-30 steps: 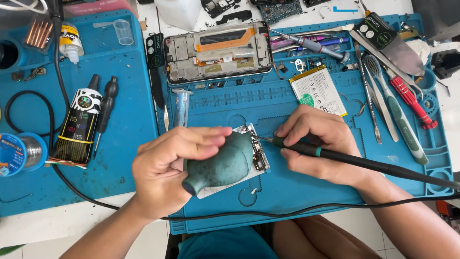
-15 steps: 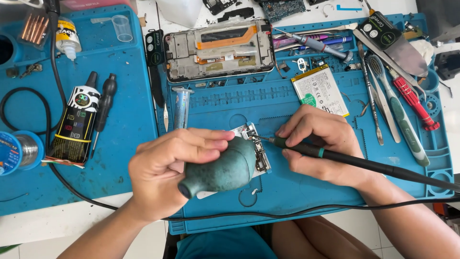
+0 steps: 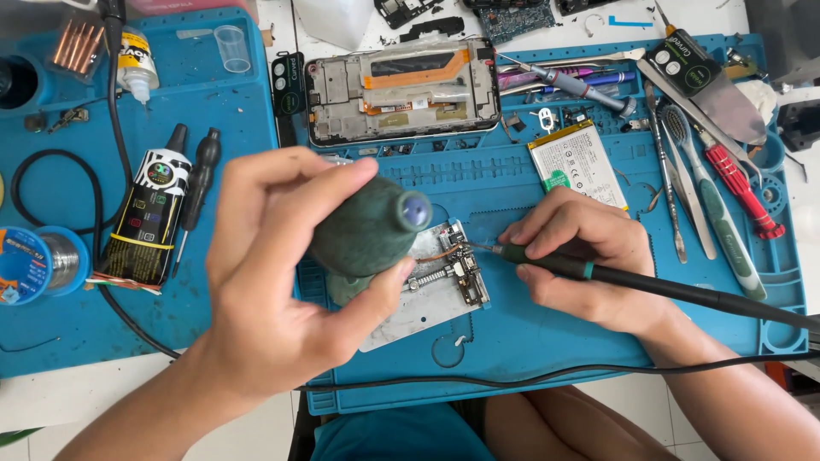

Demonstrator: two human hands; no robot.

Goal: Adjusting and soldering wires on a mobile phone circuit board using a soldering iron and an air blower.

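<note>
Left hand wrapped around a dark green rubber dust blower, lifted above the mat with the nozzle turned up toward the camera, apparently kept close so a puff of air is ready without letting go. Right hand closed in a pen grip on a black soldering iron, low on the shaft for fine control, tip set against a small circuit board at the middle of the blue repair mat. Board lying on a pale metal plate, seemingly to spare the mat from heat. One opened phone frame parked at the far edge, out of the working area; one phone battery just right of it, near the iron hand. One black glue bottle and one small black screwdriver lying side by side at the left; one solder spool at the far left edge; one small clear cup far left. At the right, a row of roughly four hand tools, among them a red-handled screwdriver, laid parallel within reach. One iron cord trailing along the near edge.
</note>
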